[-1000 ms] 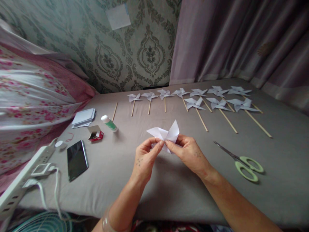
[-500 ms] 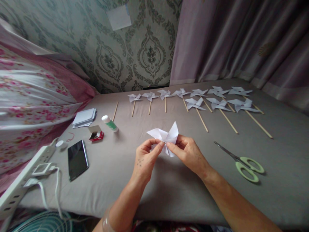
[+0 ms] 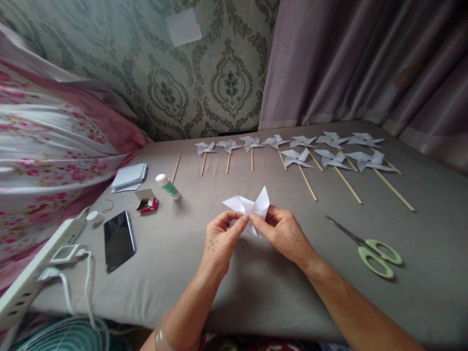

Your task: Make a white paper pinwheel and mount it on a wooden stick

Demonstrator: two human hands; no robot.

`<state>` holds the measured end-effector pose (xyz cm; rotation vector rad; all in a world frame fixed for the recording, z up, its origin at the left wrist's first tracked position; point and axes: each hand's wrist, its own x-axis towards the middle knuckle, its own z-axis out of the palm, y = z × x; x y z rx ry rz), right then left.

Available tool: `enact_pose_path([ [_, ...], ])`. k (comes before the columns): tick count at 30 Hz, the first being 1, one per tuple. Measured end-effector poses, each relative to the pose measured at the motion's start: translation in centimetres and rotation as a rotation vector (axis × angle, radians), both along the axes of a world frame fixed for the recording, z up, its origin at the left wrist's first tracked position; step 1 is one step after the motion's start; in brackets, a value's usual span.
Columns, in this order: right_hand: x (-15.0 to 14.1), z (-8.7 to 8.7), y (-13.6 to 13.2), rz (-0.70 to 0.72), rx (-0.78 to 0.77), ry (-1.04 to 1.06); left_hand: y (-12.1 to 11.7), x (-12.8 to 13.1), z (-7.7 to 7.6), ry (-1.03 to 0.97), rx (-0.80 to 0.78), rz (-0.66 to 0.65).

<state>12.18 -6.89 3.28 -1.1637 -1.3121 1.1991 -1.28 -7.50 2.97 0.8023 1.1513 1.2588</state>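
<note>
A white paper pinwheel (image 3: pixel 245 204) without a stick is held above the table between both hands. My left hand (image 3: pixel 224 236) pinches it from the left, thumb near its centre. From the right, my right hand (image 3: pixel 283 231) grips it, thumb pressed at the middle and fingers behind the paper. Both thumb tips nearly meet there, hiding the pinwheel's centre. Green-handled scissors (image 3: pixel 369 246) lie to the right of my right hand. Beyond my left hand stand a glue stick (image 3: pixel 168 186) and a small open red box (image 3: pixel 146 202) with dark bits inside.
Several finished pinwheels (image 3: pixel 331 158) on sticks lie along the back and right. A loose wooden stick (image 3: pixel 176 168), a stack of white paper (image 3: pixel 129 177), a phone (image 3: pixel 119 241) and a power strip (image 3: pixel 44 265) with cables are on the left.
My right thumb has shifted slightly inward and up over the pinwheel's centre. The pinwheel has tilted a little, and the camera view has shifted slightly.
</note>
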Motion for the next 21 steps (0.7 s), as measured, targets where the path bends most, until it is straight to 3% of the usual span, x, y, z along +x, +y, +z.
enact_pose_path([
  [21,0.01,-0.73,0.37,-0.013,-0.045,0.035,0.22,-0.19,-0.32,0.117,0.033,-0.018],
])
